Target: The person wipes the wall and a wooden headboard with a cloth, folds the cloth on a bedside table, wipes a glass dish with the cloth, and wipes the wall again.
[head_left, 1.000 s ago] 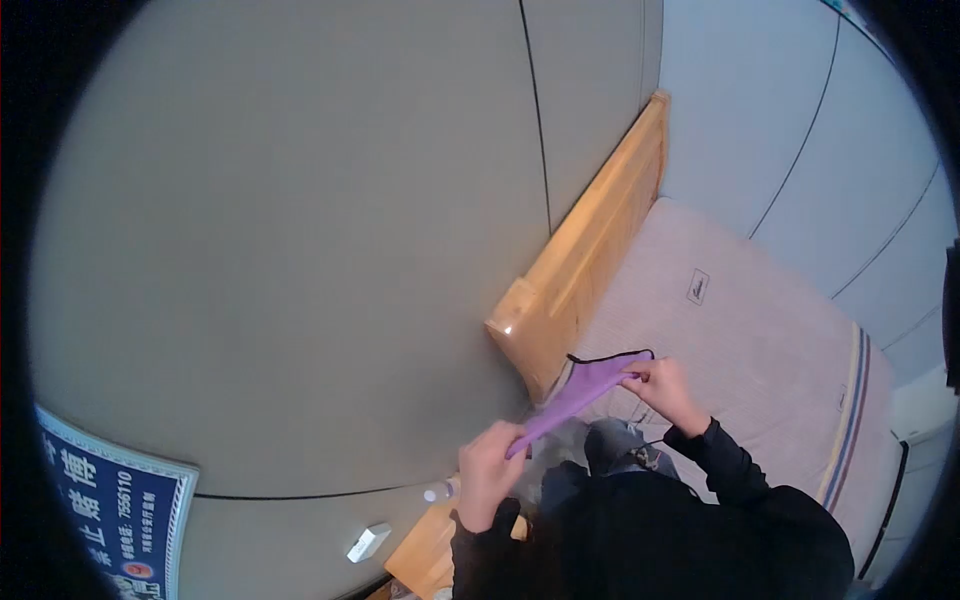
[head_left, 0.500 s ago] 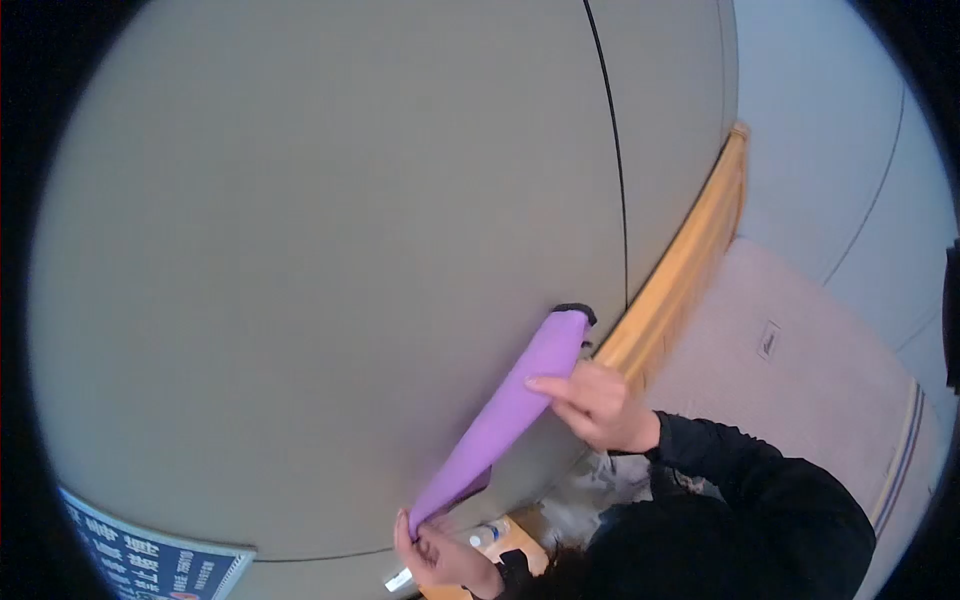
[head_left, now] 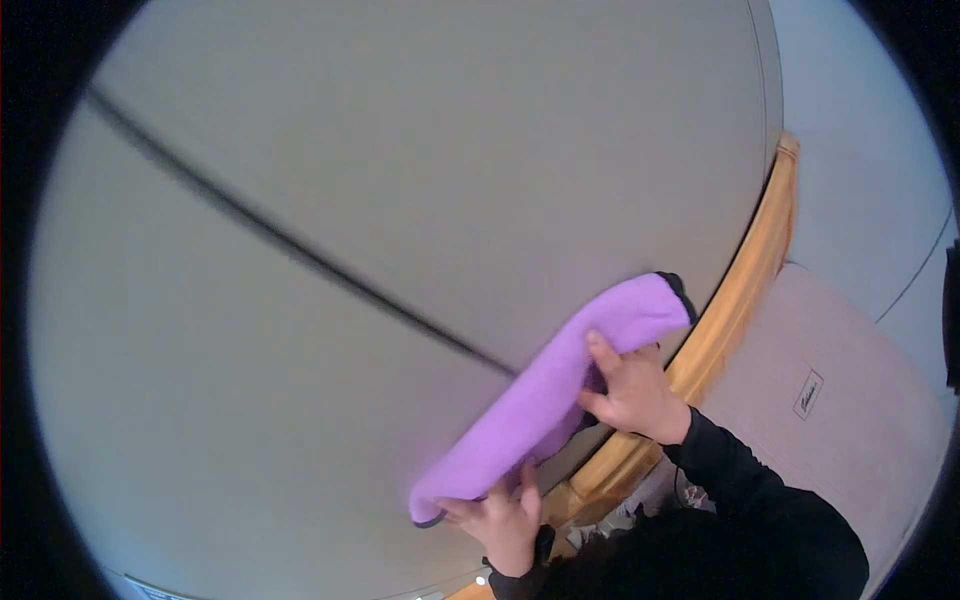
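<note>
A purple cloth [head_left: 530,405] with a dark edging lies folded lengthwise along the grey wall, slanting from lower left to upper right. At its lower left end my left hand [head_left: 503,517] touches the lower edge with its fingers spread. My right hand [head_left: 632,390] is on the cloth's upper right part, its fingers apart and the cloth's lower edge between them. The underside of the cloth and some fingertips are hidden behind it.
A wooden headboard [head_left: 745,270] stands right of the cloth, with a pale pink mattress [head_left: 780,400] beyond it. A dark line [head_left: 300,250] crosses the grey wall. Part of a blue poster [head_left: 150,590] shows at the lower left.
The view has turned closer to the wall. The purple cloth, earlier stretched between both hands over the bed corner, is now against the wall, looks wider, and both hands' fingers have spread.
</note>
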Demonstrator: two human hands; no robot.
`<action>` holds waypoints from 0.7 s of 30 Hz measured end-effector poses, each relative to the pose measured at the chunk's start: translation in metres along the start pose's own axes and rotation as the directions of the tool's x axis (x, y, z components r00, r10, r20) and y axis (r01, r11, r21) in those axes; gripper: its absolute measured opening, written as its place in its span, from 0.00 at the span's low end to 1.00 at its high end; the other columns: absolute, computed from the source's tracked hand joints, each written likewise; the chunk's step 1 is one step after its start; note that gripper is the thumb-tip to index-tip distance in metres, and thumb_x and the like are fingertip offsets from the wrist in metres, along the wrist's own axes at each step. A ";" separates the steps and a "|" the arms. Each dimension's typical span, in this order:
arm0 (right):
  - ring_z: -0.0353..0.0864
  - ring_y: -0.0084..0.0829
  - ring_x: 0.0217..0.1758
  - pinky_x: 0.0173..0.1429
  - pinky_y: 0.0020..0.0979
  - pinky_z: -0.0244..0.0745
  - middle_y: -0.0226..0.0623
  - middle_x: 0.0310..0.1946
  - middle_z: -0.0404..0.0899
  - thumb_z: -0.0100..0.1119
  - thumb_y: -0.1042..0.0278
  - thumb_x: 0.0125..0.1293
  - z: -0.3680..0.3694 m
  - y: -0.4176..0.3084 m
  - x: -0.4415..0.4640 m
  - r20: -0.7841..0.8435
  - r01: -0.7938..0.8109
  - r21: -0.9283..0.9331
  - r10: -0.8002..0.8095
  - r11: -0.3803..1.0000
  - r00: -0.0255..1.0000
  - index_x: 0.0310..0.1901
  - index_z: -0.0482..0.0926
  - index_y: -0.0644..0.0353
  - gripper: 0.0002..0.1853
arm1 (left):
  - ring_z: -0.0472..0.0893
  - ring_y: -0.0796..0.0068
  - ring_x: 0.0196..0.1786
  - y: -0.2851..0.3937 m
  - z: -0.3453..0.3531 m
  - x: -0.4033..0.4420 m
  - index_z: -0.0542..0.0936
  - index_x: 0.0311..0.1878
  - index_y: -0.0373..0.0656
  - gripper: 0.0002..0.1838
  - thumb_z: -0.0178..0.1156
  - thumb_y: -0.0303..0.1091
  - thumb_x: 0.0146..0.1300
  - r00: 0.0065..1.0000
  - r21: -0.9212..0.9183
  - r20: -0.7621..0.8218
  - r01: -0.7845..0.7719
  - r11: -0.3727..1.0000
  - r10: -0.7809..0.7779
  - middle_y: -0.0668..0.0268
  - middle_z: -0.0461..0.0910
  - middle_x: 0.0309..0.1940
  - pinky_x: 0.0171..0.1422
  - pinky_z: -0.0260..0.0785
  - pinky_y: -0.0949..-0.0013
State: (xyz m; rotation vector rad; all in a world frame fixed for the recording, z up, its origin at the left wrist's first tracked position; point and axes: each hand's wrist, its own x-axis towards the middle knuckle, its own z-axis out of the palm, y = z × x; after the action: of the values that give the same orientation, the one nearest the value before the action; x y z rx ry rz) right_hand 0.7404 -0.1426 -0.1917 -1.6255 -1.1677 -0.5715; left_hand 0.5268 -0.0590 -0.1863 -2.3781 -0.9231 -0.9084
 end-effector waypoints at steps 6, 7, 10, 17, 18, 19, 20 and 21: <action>0.73 0.60 0.53 0.55 0.56 0.65 0.56 0.51 0.74 0.65 0.46 0.58 -0.006 0.083 -0.032 -0.078 -0.100 -0.058 0.095 0.993 0.992 0.69 0.58 0.59 0.43 | 0.30 0.28 0.76 0.061 0.028 0.023 0.68 0.68 0.60 0.43 0.66 0.66 0.49 0.969 0.302 0.024 -0.242 0.922 0.246 0.29 0.31 0.72 0.70 0.25 0.25; 0.71 0.63 0.54 0.57 0.58 0.63 0.61 0.53 0.72 0.64 0.46 0.59 -0.001 0.090 -0.044 -0.052 -0.137 -0.091 0.133 0.986 0.990 0.69 0.57 0.65 0.44 | 0.29 0.29 0.76 0.064 0.034 0.019 0.68 0.68 0.61 0.43 0.65 0.66 0.49 0.960 0.305 0.043 -0.275 0.912 0.276 0.29 0.30 0.72 0.70 0.23 0.26; 0.68 0.66 0.57 0.59 0.60 0.61 0.65 0.56 0.68 0.63 0.46 0.60 0.018 0.110 -0.068 -0.060 -0.244 -0.110 0.239 0.963 0.969 0.67 0.56 0.72 0.45 | 0.29 0.33 0.77 0.069 0.053 0.023 0.69 0.67 0.63 0.42 0.64 0.67 0.49 0.931 0.291 0.069 -0.362 0.886 0.358 0.32 0.30 0.74 0.72 0.19 0.30; 0.61 0.66 0.63 0.69 0.56 0.51 0.67 0.59 0.65 0.56 0.49 0.66 0.026 0.105 -0.069 -0.105 -0.384 -0.128 0.372 0.915 0.922 0.70 0.50 0.76 0.44 | 0.40 0.38 0.77 0.080 0.060 0.041 0.76 0.59 0.67 0.35 0.67 0.66 0.46 0.915 0.215 -0.072 -0.374 0.902 0.396 0.46 0.42 0.77 0.76 0.24 0.38; 0.60 0.65 0.64 0.69 0.55 0.52 0.65 0.59 0.65 0.55 0.51 0.67 0.023 0.099 -0.064 -0.090 -0.417 -0.096 0.409 0.904 0.908 0.71 0.50 0.75 0.43 | 0.42 0.40 0.77 0.079 0.062 0.044 0.78 0.56 0.67 0.33 0.67 0.66 0.46 0.905 0.189 -0.137 -0.376 0.907 0.403 0.48 0.44 0.77 0.77 0.25 0.39; 0.60 0.63 0.65 0.70 0.53 0.52 0.64 0.60 0.65 0.55 0.52 0.68 0.016 0.089 -0.056 -0.073 -0.451 -0.068 0.447 0.890 0.892 0.71 0.50 0.74 0.42 | 0.47 0.44 0.77 0.078 0.065 0.043 0.82 0.46 0.67 0.24 0.68 0.64 0.47 0.909 0.161 -0.164 -0.358 0.920 0.382 0.52 0.50 0.76 0.78 0.28 0.43; 0.60 0.62 0.66 0.71 0.51 0.52 0.62 0.60 0.66 0.54 0.54 0.68 0.011 0.081 -0.050 -0.055 -0.488 -0.043 0.486 0.872 0.872 0.71 0.49 0.74 0.41 | 0.75 0.62 0.49 0.080 0.063 0.043 0.81 0.41 0.73 0.14 0.67 0.57 0.50 0.944 0.077 -0.136 -0.293 0.953 0.301 0.61 0.63 0.70 0.76 0.32 0.50; 0.59 0.59 0.68 0.72 0.49 0.51 0.58 0.62 0.66 0.56 0.59 0.68 0.010 0.070 -0.047 -0.083 -0.478 -0.022 0.475 0.878 0.876 0.73 0.49 0.68 0.40 | 0.76 0.63 0.48 0.077 0.056 0.045 0.82 0.40 0.73 0.13 0.67 0.56 0.50 0.947 0.059 -0.126 -0.289 0.955 0.294 0.62 0.63 0.70 0.77 0.30 0.49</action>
State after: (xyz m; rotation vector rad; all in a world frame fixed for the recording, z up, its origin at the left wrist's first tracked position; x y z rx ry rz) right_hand 0.7817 -0.1547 -0.2648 -1.8291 -0.6600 -0.3319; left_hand 0.6306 -0.0601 -0.2051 -2.3072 -0.5142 -0.9079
